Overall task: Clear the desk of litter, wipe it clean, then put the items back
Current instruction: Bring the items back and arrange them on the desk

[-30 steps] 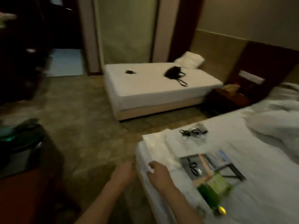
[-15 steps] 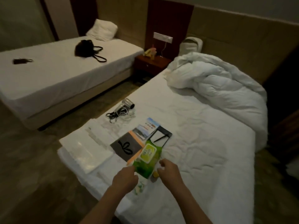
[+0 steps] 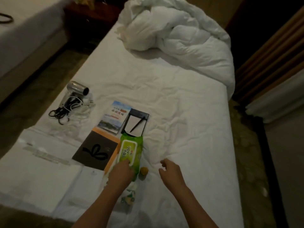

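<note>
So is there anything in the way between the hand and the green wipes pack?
No, nothing visible is in the way. The left hand already rests on the near end of the green wipes pack, which lies on the bed. The right hand hovers beside it, holding nothing.
</note>
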Tool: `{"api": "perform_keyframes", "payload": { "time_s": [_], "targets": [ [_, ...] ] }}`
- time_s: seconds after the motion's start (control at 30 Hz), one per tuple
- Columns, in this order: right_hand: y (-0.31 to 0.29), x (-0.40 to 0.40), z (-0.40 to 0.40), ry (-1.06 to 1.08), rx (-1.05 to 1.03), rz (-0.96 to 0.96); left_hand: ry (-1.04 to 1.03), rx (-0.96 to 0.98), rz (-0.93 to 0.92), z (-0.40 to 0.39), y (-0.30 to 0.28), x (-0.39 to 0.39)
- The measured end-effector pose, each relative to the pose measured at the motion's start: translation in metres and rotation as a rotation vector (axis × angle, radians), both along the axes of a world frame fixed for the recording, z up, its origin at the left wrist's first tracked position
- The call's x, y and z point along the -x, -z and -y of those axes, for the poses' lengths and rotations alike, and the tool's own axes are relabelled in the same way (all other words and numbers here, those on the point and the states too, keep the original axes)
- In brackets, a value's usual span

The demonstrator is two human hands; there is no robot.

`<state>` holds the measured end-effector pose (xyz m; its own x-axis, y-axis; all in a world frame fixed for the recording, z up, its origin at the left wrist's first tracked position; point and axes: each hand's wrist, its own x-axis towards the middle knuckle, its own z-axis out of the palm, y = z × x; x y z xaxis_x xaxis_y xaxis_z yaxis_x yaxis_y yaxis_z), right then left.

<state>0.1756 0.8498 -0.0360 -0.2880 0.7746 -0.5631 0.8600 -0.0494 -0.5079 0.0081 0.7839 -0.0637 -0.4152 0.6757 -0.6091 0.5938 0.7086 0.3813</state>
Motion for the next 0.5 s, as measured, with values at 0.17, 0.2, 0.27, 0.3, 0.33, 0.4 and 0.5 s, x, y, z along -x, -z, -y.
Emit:
{"api": "perform_keyframes", "payload": {
  "time_s": [0.17,0.2,0.27,0.3,0.33,0.4,0.5],
  "targets": [
    [0.044,0.019,-0.01,-0.019,0.067,0.036,-0.105,-0.044,-0.007,-0.015,0.034,0.021],
    [0.052,0.024,-0.012,-0.015,0.079,0.031,-0.112,-0.042,-0.015,-0.013,0.042,0.024],
    [0.069,0.03,-0.012,-0.013,0.094,0.04,-0.135,-0.019,-0.029,-0.006,0.056,0.029],
    [0.078,0.032,-0.011,-0.028,0.105,0.061,-0.148,0.007,-0.034,-0.001,0.064,0.029],
    [0.087,0.034,-0.01,-0.06,0.111,0.09,-0.156,0.046,-0.041,0.005,0.07,0.028],
    [0.107,0.036,-0.005,-0.15,0.117,0.158,-0.144,0.157,-0.047,0.019,0.081,0.025],
    [0.134,0.036,0.003,-0.268,0.106,0.195,-0.133,0.293,-0.032,0.043,0.103,0.019]
  ]
}}
